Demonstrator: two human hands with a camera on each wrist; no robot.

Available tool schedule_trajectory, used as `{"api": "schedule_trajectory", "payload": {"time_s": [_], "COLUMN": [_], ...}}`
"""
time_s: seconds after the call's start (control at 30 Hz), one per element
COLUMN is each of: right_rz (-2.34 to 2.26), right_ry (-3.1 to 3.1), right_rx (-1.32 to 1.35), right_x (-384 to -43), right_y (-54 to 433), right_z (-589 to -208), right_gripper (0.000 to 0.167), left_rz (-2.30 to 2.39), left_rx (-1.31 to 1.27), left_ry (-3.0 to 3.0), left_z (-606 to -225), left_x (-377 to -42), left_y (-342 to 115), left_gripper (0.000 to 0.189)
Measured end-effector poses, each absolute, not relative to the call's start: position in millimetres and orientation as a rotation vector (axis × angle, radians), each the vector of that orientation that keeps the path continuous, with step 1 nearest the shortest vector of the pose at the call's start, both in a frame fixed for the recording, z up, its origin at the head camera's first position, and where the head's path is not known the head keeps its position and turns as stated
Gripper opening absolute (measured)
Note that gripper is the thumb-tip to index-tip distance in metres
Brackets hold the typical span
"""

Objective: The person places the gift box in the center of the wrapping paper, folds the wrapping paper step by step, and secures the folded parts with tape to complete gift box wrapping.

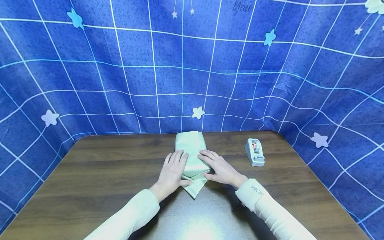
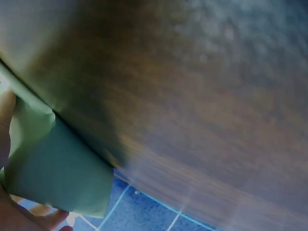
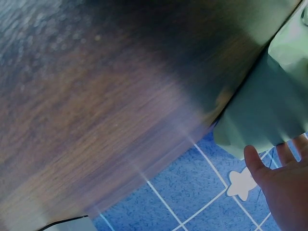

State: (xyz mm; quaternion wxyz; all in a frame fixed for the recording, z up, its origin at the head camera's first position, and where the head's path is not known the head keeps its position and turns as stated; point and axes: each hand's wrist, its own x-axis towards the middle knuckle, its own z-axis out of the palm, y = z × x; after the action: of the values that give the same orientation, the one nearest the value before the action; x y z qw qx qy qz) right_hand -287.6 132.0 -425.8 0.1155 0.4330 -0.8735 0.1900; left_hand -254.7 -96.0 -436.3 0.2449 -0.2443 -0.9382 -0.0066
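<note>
A box-shaped package wrapped in pale green paper [image 1: 192,146] lies on the wooden table, long side running away from me. At its near end a pointed paper flap [image 1: 195,188] sticks out toward me. My left hand [image 1: 171,171] rests along the package's left edge, fingers extended over the top and thumb on the flap. Over the right edge lies my right hand [image 1: 220,168], its fingers stretched onto the top and its thumb by the flap's base. Both wrist views show the package's green side wall [image 2: 62,168], with the right hand [image 3: 284,197] beside it in the right one.
A white tape dispenser [image 1: 255,153] with a pinkish core stands on the table [image 1: 114,166], right of the package. Behind the table and along its sides hangs a blue curtain [image 1: 135,76] with white grid lines and stars. Glare brightens the table's near middle.
</note>
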Motion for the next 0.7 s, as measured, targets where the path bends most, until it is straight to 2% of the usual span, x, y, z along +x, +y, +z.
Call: {"api": "schedule_trajectory", "payload": {"time_s": [0.7], "right_rz": [0.547], "right_ry": [-2.55], "right_rx": [1.274], "right_x": [-287.9], "right_y": [131.9], "right_z": [-426.3], "right_gripper": [0.067], "left_rz": [-0.115], "left_rx": [-0.585], "left_ry": [-2.642], "left_z": [-434.9], "left_x": [-247.7], "left_y": [-90.4], "left_gripper": [0.095]}}
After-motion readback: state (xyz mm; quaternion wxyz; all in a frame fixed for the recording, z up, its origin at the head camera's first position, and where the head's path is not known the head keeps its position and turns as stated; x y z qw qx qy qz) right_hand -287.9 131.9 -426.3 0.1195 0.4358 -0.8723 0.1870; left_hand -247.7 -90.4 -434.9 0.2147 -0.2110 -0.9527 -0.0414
